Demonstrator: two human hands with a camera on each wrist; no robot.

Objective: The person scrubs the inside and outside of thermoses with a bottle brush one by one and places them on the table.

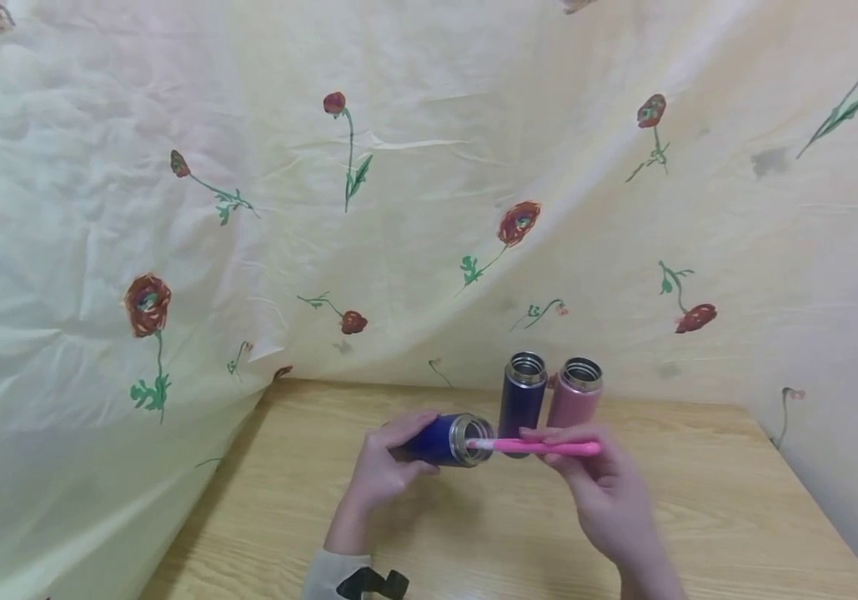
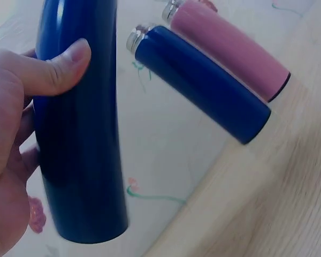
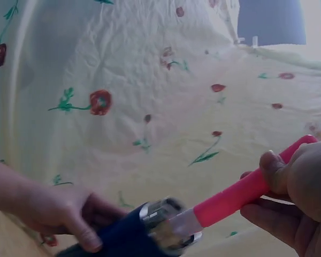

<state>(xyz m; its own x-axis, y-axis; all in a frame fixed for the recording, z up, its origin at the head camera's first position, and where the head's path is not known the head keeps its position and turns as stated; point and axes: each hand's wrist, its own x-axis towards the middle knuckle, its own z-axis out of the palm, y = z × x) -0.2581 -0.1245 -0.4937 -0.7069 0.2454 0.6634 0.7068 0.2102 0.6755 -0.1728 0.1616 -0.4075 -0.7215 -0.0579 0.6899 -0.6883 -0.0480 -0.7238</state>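
Observation:
My left hand (image 1: 387,467) grips a blue steel flask (image 1: 434,440) around its body, thumb along the side. The flask is tipped over with its open metal mouth toward the right. In the left wrist view, the flask's base (image 2: 93,230) points down the frame. My right hand (image 1: 609,492) pinches the pink handle of a bottle brush (image 1: 549,447) between thumb and fingers. The brush's pale neck (image 3: 186,222) enters the flask mouth, and its head is mostly hidden inside. Behind the hands stand a second blue flask (image 1: 523,400) and a pink flask (image 1: 577,396), both upright and lidless.
A wooden table (image 1: 308,417) lies under the hands. Cream cloth (image 1: 413,208) printed with red flowers hangs behind it and along the sides. The two standing flasks are side by side near the table's back edge.

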